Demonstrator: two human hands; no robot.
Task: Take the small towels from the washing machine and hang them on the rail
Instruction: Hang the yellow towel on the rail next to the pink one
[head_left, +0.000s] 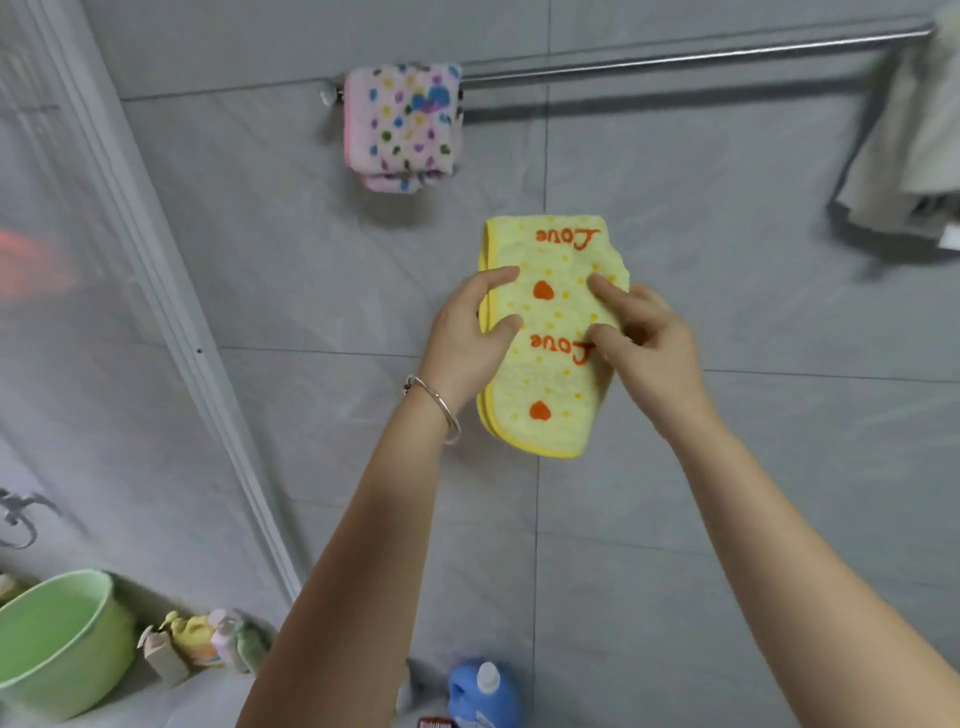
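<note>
A folded yellow towel with orange hearts and "Love" lettering is held up in front of the grey tiled wall, below the rail. My left hand, with a bangle on the wrist, grips its left edge. My right hand pinches its right edge. Higher up, a metal rail runs across the wall. A pink towel with coloured hearts hangs over the rail's left end. The washing machine is out of view.
A grey cloth hangs at the rail's right end. A frosted glass partition stands on the left. Below are a green basin, several small bottles and a blue detergent bottle.
</note>
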